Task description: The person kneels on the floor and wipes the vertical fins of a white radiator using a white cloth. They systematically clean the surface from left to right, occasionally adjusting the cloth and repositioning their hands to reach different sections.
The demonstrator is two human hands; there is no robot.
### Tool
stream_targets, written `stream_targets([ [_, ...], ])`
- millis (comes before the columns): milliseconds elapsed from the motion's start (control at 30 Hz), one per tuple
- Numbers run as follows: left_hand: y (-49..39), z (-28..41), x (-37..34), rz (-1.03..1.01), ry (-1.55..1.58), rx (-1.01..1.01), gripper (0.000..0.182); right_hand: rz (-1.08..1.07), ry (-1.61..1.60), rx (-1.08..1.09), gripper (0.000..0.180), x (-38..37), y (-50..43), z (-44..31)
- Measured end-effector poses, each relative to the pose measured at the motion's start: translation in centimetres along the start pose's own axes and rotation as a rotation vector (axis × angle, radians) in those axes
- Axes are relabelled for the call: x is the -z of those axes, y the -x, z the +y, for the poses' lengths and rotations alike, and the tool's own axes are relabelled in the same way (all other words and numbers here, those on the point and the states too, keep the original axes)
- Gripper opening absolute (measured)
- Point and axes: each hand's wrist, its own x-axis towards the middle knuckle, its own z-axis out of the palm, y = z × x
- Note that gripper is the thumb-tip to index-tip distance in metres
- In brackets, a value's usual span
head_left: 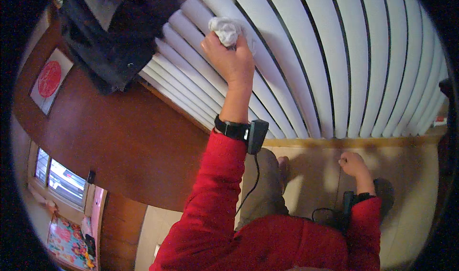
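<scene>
My left hand (233,61) grips a crumpled white cloth (226,31) and holds it against the upper part of a white column radiator (315,63). The radiator's upright tubes stand side by side with dark gaps between them. Lower and to the right, my right hand (355,165) hangs over the floor, apart from the radiator. Its fingers are curled in, and nothing shows in it. A black strap with a small box (257,136) sits on my left wrist; another strap and box are on the right one.
A brown wooden panel (143,138) bearing a red round decoration (50,79) stands at the left. Dark fabric (118,52) hangs by the radiator's left end. A wooden skirting strip (358,142) runs below the tubes above a pale floor (405,213). A window (66,177) and floral fabric (70,240) lie farther left.
</scene>
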Motion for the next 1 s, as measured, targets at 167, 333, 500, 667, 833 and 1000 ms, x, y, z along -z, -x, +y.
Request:
stream_targets([
  [167,7.0,-0.8,0.2,-0.178,-0.1,-0.095,0.033,-0.117,0.0,-0.067,0.026,1.3,-1.0,-1.7],
  [333,15.4,-0.5,-0.7,-0.362,-0.027,0.053,0.03,-0.01,-0.068,0.04,0.026,2.0,-1.6,-2.2],
  [500,23.7,-2.6,-0.6,-0.446,-0.035,0.2,0.028,-0.109,-0.011,-0.032,0.027,2.6,-2.4,-3.8],
  [667,33.7,-5.0,-0.5,-0.742,0.002,0.535,0.027,-0.155,-0.034,-0.096,0.028,3.2,-3.2,-5.2],
  [833,42.6,-8.1,-0.8,-0.828,0.318,1.679,0.027,-0.222,-0.068,-0.099,0.032,2.7,-4.2,-5.0],
  [1000,45.3,-10.0,-0.9,-0.806,0.688,1.972,0.018,-0.179,-0.115,-0.1,0.032,1.9,-5.2,-4.7],
])
